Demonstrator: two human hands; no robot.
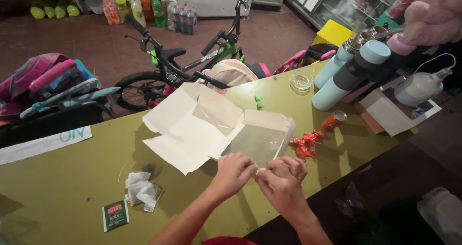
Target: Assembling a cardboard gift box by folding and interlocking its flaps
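I see my left hand (234,174) and right hand (284,177) close together at the near edge of the olive tabletop (72,177), fingers curled and pinching the near edge of a clear sheet (255,144) that lies across an unfolded white box (192,125) toward the tabletop's middle. Just right of the sheet lie red scraps (305,144), beyond them an orange can (333,120) on its side and tall flasks (344,79) near the far right corner. Toward the near left edge sit a crumpled tea bag (139,189) and a green sachet (115,215), and a bike (183,62) stands past the far edge.
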